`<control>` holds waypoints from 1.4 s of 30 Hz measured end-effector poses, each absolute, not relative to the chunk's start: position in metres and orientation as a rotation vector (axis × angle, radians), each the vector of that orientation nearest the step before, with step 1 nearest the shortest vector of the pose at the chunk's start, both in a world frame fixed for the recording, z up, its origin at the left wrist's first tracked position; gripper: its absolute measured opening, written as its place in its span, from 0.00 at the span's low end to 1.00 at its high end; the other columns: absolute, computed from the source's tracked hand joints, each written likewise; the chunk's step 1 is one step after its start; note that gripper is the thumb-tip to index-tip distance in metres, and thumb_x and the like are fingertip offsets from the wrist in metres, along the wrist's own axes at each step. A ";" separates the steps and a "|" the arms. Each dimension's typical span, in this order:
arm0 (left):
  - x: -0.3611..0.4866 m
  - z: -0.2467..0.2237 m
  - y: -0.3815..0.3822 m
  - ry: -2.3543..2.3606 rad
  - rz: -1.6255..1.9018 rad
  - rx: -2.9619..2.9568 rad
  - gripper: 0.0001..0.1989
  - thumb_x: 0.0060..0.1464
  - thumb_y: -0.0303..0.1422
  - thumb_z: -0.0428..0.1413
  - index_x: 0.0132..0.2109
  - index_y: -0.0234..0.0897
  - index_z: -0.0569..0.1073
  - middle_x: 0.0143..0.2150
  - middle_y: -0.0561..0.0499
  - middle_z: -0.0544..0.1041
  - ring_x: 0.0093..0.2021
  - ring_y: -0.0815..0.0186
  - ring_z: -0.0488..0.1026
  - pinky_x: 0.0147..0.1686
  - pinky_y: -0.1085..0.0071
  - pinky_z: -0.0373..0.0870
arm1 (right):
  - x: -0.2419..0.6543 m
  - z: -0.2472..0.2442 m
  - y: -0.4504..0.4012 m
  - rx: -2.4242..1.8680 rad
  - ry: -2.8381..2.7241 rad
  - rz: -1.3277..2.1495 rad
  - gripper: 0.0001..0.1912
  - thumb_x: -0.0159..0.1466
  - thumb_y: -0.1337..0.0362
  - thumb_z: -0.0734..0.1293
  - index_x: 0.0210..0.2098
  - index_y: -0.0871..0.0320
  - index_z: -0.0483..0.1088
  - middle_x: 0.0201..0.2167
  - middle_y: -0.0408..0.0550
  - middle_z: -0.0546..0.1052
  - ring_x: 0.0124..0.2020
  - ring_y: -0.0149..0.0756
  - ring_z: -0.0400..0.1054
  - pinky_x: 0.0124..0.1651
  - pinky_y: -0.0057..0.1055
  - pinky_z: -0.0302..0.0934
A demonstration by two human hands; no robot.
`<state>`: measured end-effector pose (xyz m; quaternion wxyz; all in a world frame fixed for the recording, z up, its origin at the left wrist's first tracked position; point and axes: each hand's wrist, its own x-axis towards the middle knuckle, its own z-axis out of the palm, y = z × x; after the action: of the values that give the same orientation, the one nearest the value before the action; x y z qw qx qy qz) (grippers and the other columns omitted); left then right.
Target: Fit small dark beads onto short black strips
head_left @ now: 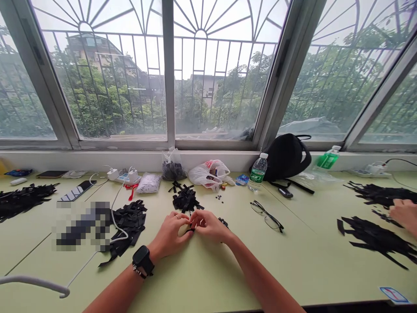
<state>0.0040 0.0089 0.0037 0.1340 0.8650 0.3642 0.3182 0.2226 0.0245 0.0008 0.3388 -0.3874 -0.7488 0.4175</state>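
The left hand (169, 234), with a black smartwatch (142, 259) on its wrist, and the right hand (208, 226) meet near the front edge of the tabletop (208, 278), pinching a small black piece (190, 231) between them. A heap of black strips (185, 200) lies just ahead, and another (128, 228) lies to the left. Glasses (266, 216) sit to the right, below a water bottle (258, 171). Another person's hand (404, 215) enters at the right edge, beside more black strips (376, 237).

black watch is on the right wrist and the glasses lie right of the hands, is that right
No: the black smartwatch is on the left wrist, as the head view shows. The glasses do lie right of the left hand and right hand.
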 end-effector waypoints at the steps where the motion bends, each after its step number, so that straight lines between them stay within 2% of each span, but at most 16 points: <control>1: 0.004 0.004 0.010 1.054 0.933 2.491 0.09 0.59 0.32 0.61 0.45 0.48 0.81 0.49 0.51 0.81 0.51 0.55 0.72 0.52 0.57 0.71 | 0.223 0.002 0.024 -1.006 -1.968 1.090 0.18 0.53 0.74 0.66 0.42 0.56 0.74 0.35 0.43 0.80 0.33 0.33 0.73 0.35 0.26 0.64; 5: 0.003 0.003 0.011 1.086 0.987 2.438 0.09 0.58 0.28 0.59 0.42 0.47 0.81 0.44 0.50 0.81 0.48 0.56 0.73 0.49 0.58 0.72 | 0.222 0.004 0.022 -1.026 -1.986 1.083 0.18 0.53 0.72 0.69 0.43 0.56 0.74 0.36 0.44 0.80 0.33 0.33 0.72 0.35 0.26 0.64; 10: 0.005 0.011 0.009 1.173 1.210 2.331 0.08 0.63 0.33 0.56 0.47 0.44 0.77 0.46 0.48 0.79 0.49 0.55 0.73 0.50 0.56 0.71 | 0.218 0.007 0.022 -1.093 -1.862 1.006 0.11 0.58 0.65 0.71 0.41 0.56 0.73 0.30 0.43 0.78 0.32 0.35 0.72 0.34 0.28 0.64; 14: 0.006 0.018 0.007 1.137 1.270 2.311 0.08 0.63 0.39 0.59 0.46 0.44 0.77 0.46 0.48 0.79 0.50 0.54 0.72 0.52 0.55 0.70 | 0.221 0.012 0.023 -1.069 -1.693 1.103 0.15 0.58 0.58 0.73 0.41 0.57 0.72 0.28 0.45 0.78 0.30 0.36 0.72 0.33 0.30 0.64; 18: 0.007 0.016 0.006 1.037 1.194 2.298 0.09 0.63 0.40 0.60 0.48 0.46 0.79 0.46 0.48 0.81 0.51 0.54 0.72 0.51 0.56 0.70 | 0.221 0.015 0.023 -0.977 -1.641 1.251 0.20 0.57 0.53 0.76 0.42 0.58 0.71 0.30 0.46 0.80 0.31 0.37 0.74 0.36 0.33 0.67; 21: 0.009 0.013 0.007 1.028 1.161 2.252 0.09 0.65 0.42 0.58 0.45 0.46 0.81 0.43 0.49 0.82 0.48 0.56 0.73 0.50 0.57 0.70 | 0.219 0.016 0.022 -0.942 -1.630 1.303 0.21 0.56 0.52 0.77 0.42 0.58 0.71 0.31 0.47 0.81 0.32 0.37 0.75 0.37 0.34 0.68; 27: 0.007 0.009 0.016 1.088 1.133 2.094 0.13 0.63 0.45 0.59 0.39 0.44 0.83 0.38 0.51 0.84 0.41 0.59 0.77 0.38 0.65 0.69 | 0.218 0.020 0.019 -0.973 -1.581 1.259 0.23 0.54 0.49 0.78 0.36 0.57 0.69 0.33 0.47 0.79 0.36 0.41 0.77 0.38 0.35 0.71; 32: 0.005 0.008 0.022 1.115 1.133 1.906 0.15 0.61 0.46 0.59 0.38 0.40 0.84 0.38 0.49 0.85 0.37 0.61 0.78 0.32 0.70 0.66 | 0.217 0.027 0.013 -0.954 -1.665 1.297 0.20 0.60 0.49 0.75 0.41 0.57 0.75 0.36 0.47 0.79 0.37 0.39 0.76 0.42 0.36 0.72; 35: 0.006 0.007 0.023 1.125 1.135 1.837 0.18 0.59 0.48 0.60 0.36 0.38 0.84 0.36 0.48 0.85 0.33 0.63 0.76 0.28 0.72 0.64 | 0.216 0.029 0.011 -0.941 -1.711 1.321 0.18 0.60 0.49 0.75 0.40 0.58 0.78 0.35 0.47 0.78 0.37 0.37 0.74 0.43 0.34 0.71; 38: 0.007 0.007 0.023 1.129 1.139 1.802 0.19 0.58 0.49 0.61 0.34 0.37 0.83 0.34 0.48 0.84 0.31 0.64 0.74 0.27 0.72 0.63 | 0.216 0.031 0.010 -0.918 -1.708 1.343 0.18 0.61 0.49 0.74 0.38 0.59 0.81 0.33 0.47 0.78 0.36 0.36 0.72 0.42 0.32 0.69; 42: 0.007 0.008 0.024 1.125 1.174 1.764 0.21 0.59 0.50 0.59 0.34 0.36 0.82 0.34 0.48 0.83 0.31 0.63 0.74 0.31 0.71 0.66 | 0.217 0.032 0.011 -0.926 -1.689 1.357 0.18 0.60 0.48 0.74 0.37 0.58 0.82 0.32 0.47 0.79 0.35 0.35 0.71 0.41 0.31 0.68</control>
<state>0.0069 0.0237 0.0078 0.3628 0.6852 0.4370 0.4560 0.2171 0.0105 0.0321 0.3827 -0.3631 -0.6624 0.5319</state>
